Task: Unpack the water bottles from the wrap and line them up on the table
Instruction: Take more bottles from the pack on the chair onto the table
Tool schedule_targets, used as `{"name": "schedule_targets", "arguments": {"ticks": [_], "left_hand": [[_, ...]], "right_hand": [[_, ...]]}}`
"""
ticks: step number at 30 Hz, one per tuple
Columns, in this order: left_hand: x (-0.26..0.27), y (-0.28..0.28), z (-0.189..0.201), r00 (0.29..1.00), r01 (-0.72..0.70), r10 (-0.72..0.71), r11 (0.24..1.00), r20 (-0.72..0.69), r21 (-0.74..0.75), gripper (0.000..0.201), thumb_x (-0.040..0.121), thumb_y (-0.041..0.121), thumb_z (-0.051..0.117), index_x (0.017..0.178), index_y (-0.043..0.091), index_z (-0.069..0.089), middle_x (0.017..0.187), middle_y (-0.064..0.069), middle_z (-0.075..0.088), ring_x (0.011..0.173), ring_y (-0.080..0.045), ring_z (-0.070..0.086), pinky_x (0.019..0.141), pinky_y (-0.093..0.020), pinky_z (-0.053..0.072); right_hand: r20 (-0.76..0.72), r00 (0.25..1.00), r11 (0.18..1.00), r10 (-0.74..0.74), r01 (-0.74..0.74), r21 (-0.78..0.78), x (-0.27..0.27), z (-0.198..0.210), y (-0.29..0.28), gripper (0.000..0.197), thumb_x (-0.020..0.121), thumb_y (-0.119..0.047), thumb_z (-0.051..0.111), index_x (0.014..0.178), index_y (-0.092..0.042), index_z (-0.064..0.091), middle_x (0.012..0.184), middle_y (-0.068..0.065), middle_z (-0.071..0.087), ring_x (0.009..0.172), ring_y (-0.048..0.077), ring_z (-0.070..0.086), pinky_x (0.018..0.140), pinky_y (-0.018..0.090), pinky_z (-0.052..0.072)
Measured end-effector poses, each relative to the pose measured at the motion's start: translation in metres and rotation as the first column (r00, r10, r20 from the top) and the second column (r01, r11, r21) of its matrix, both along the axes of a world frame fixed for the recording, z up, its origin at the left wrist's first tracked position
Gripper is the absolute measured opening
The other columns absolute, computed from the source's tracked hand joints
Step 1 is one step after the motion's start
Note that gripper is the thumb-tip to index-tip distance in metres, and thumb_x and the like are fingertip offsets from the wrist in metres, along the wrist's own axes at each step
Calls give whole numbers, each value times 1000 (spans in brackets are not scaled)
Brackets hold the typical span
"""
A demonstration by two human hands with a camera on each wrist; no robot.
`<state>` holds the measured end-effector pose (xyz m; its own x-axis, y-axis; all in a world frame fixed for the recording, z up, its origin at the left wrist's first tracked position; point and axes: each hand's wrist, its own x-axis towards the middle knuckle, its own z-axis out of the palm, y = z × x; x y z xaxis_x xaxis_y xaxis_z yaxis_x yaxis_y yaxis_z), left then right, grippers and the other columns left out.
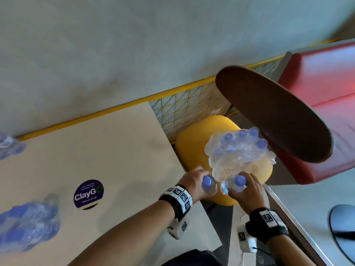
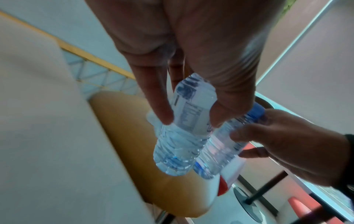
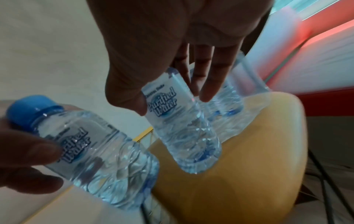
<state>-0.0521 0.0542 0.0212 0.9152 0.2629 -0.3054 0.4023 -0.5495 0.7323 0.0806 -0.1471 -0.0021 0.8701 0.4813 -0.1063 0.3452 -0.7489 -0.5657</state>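
Fingers (image 2: 162, 106) of the left hand (image 1: 194, 182) curl round the labelled waist of a small water bottle (image 2: 182, 136), thumb on one side and fingertips on the other, palm turned down so the bottle hangs base-first over a yellow stool (image 1: 192, 150). Beside it, the right hand (image 1: 249, 191) grips a second water bottle (image 3: 184, 133) the same way, its thumb pressed on the label. Both wrists wear black straps with checkered marker tags. Only the right wrist view makes the label readable, "Purified Water" in blue script; the left wrist view shows the back panel of fine print instead. Both bottles are clear ribbed plastic with blue screw caps, and they nearly touch at their lower halves. From the head view alone, the torn shrink-wrap pack (image 1: 240, 148) sits on the stool's rounded seat, crinkled film loose around the blue-capped bottles inside. Left of the stool lies a pale square table (image 1: 96, 150) bearing a round dark "ClayGo" sticker (image 1: 88, 193) and blurred bottles (image 1: 28, 221) near its left edge.
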Motion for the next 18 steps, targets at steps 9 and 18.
{"name": "schedule_targets", "arguments": {"ticks": [9, 18], "left_hand": [[-237, 145, 16, 935, -268, 341, 860, -98, 434, 51, 56, 68, 74, 91, 32, 65, 88, 15, 64, 95, -19, 58, 80, -34, 52], [-387, 245, 28, 803, -426, 571, 750, -170, 506, 34, 63, 55, 69, 91, 41, 55, 88, 19, 57, 109, -21, 52, 115, -67, 21]], "right_hand": [[-83, 867, 870, 492, -493, 7, -167, 4, 139, 49, 56, -62, 77, 92, -37, 57, 90, -15, 58, 76, 9, 59, 65, 29, 52], [-83, 669, 669, 739, -743, -32, -344, -2, 286, 64, 56, -67, 72, 110, -36, 54, 103, -15, 56, 91, 11, 61, 72, 33, 53]]}}
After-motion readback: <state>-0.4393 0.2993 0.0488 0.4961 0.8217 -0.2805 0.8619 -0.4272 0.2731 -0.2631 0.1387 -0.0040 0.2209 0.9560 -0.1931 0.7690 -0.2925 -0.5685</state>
